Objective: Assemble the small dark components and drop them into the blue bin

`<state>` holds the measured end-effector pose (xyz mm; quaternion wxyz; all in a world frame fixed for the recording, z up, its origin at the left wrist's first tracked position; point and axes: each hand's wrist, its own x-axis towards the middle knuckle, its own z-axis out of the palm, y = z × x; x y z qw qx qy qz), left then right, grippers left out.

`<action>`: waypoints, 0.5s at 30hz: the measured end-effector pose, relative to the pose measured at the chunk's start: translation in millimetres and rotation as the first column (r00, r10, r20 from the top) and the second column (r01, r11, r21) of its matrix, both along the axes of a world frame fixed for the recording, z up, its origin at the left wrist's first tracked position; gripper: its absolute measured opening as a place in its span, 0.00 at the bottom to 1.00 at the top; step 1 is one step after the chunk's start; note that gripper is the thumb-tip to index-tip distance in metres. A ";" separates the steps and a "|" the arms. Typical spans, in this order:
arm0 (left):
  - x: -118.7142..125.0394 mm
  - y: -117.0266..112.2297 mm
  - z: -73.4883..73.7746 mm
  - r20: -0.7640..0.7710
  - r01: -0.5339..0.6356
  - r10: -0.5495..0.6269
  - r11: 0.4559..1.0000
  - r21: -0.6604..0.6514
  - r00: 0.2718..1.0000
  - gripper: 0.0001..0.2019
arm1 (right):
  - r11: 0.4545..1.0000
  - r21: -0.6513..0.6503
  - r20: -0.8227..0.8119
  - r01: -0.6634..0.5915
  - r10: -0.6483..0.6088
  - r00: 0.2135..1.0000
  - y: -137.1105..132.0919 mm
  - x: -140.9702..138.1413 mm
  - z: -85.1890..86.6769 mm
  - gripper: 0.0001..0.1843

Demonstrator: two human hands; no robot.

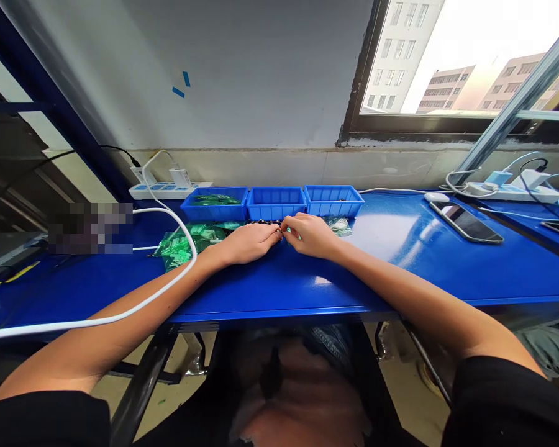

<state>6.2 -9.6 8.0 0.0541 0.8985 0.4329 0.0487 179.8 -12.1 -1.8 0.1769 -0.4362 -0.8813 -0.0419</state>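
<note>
My left hand [250, 242] and my right hand [310, 235] rest on the blue table [400, 261], fingertips meeting in a pinch just in front of the middle blue bin [276, 203]. What the fingers hold is too small to name. A row of small dark parts [263, 221] lies just beyond my hands. Green plastic bags [186, 243] lie to the left of my left hand, and one more green bag [339, 225] sits to the right of my right hand.
Three blue bins stand in a row at the back: the left bin [215, 205] holds green bags, the right bin [334, 201] stands beside it. A white cable [135, 307] crosses my left arm. A phone [466, 221] and power strips [507, 190] lie on the right.
</note>
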 end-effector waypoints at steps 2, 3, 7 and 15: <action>0.3 -0.5 0.3 0.005 -0.016 0.016 1.000 0.011 1.000 0.17 | 1.000 0.000 0.000 -0.003 0.003 1.000 0.2 0.0 0.0 0.09; 0.4 -0.6 0.3 0.008 -0.021 0.021 1.000 0.013 1.000 0.17 | 1.000 0.000 0.001 -0.003 0.003 1.000 0.4 -0.1 0.0 0.09; -0.5 0.8 -1.3 0.037 -0.043 0.044 0.999 -0.003 0.998 0.18 | 1.000 -0.007 0.017 0.007 -0.007 1.000 0.7 -0.5 0.6 0.09; -1.4 4.2 -6.2 0.092 -0.021 0.020 1.000 0.007 0.996 0.18 | 1.000 -0.003 0.043 0.009 -0.009 0.999 1.4 0.3 2.0 0.09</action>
